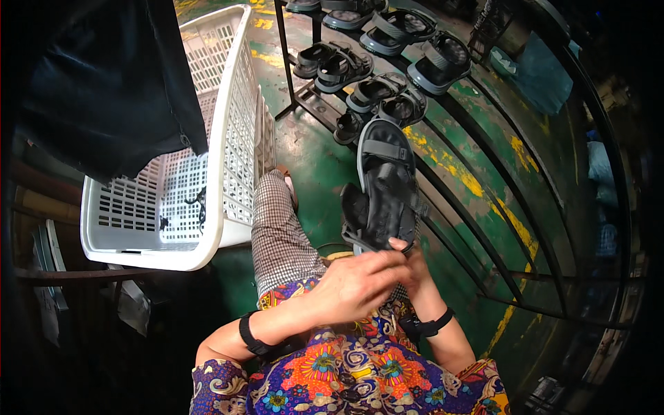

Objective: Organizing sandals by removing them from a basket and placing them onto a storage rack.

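A black sandal with a grey rim and a strap across the toe is held out in front of my body, toe pointing away. Its side strap hangs open at the left. My right hand grips the heel end, a fingertip resting on the footbed edge. Just below the heel, my left hand crosses in front of the right one with bent fingers. Its fingertips are blurred and partly hidden, so whether they pinch anything does not show. Both wrists wear black bands.
Several more sandals stand on a black metal rack ahead and to the right. At left is a white plastic basket with small black pieces inside, and dark cloth hangs over it. A blue plastic bag lies beyond the rack.
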{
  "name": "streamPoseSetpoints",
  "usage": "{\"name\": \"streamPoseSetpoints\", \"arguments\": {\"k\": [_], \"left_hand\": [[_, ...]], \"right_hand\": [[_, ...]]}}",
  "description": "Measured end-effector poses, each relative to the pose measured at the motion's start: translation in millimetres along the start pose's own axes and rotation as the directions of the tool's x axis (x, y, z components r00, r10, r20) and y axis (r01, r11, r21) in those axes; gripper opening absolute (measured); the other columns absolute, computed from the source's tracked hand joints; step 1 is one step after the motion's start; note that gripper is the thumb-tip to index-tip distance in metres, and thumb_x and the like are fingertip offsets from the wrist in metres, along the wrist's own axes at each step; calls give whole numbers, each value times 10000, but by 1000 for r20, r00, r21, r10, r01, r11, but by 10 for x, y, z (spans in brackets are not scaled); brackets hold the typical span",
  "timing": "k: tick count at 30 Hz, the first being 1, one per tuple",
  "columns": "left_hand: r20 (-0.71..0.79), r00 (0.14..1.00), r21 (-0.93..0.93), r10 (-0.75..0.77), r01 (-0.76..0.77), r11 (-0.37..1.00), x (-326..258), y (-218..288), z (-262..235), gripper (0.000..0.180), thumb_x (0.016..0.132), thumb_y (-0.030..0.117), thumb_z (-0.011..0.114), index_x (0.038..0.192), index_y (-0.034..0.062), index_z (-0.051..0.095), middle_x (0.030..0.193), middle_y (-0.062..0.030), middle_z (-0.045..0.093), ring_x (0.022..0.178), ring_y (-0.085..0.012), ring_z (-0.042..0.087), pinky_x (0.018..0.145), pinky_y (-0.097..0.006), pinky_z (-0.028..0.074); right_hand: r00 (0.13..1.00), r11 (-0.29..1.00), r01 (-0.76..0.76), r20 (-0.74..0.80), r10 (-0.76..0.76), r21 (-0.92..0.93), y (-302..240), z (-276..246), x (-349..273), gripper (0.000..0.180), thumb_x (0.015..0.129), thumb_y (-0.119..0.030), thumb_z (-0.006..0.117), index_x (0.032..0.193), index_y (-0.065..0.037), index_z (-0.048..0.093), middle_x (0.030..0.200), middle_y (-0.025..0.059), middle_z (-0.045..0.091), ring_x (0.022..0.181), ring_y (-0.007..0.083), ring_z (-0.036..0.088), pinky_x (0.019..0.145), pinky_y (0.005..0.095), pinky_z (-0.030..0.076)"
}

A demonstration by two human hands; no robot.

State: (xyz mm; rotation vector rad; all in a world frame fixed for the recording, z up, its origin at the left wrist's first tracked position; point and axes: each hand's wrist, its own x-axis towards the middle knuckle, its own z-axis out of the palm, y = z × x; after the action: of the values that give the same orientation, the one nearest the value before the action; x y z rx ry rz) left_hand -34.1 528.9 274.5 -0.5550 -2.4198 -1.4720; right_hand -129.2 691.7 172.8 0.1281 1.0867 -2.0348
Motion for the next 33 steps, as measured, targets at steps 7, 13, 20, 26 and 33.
{"name": "streamPoseSetpoints", "arguments": {"k": [7, 13, 20, 26, 33], "left_hand": [[-83, 961, -972, 264, -136, 189, 114, 746, -432, 330, 908, 177, 590, 1167, -28, 580, 1100, -189, 631, 949, -295, 636, 814, -376, 516], [-111, 935, -993, 338, -93, -69, 113, 682, -375, 319, 928, 152, 557, 1174, -47, 591, 1161, -214, 606, 1055, -335, 601, 888, -404, 489], [-88, 928, -993, 362, -109, 37, 111, 409, -494, 274, 904, 122, 576, 1126, -34, 612, 1018, -156, 656, 908, -280, 632, 779, -346, 500], [279, 950, -889, 140, 200, 413, -78, -45, -799, 314, 853, 128, 612, 1079, -91, 616, 952, -207, 661, 888, -331, 635, 796, -398, 493], [325, 847, -752, -420, 501, 428, -589, -431, -535, 271, 903, 93, 566, 1152, -7, 608, 956, -77, 663, 883, -126, 617, 785, -260, 493]], "right_hand": [[996, 983, 78, -50, -70, 167, -38, 84, 11, 697, 679, -66, 642, 1335, -29, 412, 1262, 132, 542, 1119, 292, 562, 990, 414, 455], [996, 989, 79, -40, -74, 127, -34, 69, 96, 696, 671, -64, 625, 1333, -25, 413, 1260, 142, 544, 1114, 303, 567, 982, 417, 463], [992, 986, 95, 64, -104, 136, -84, 202, 92, 744, 649, -99, 573, 1360, -15, 372, 1285, 158, 525, 1119, 326, 563, 980, 448, 466], [834, 835, -204, 538, -126, 511, -152, -16, 79, 629, 838, -162, 508, 1422, -70, 293, 1321, 150, 479, 987, 286, 585, 744, 356, 463], [785, 530, -527, 619, 6, 664, 35, 279, 136, 515, 959, -315, 407, 1427, -116, 323, 995, 139, 466, 665, 248, 510, 470, 318, 458]]}}
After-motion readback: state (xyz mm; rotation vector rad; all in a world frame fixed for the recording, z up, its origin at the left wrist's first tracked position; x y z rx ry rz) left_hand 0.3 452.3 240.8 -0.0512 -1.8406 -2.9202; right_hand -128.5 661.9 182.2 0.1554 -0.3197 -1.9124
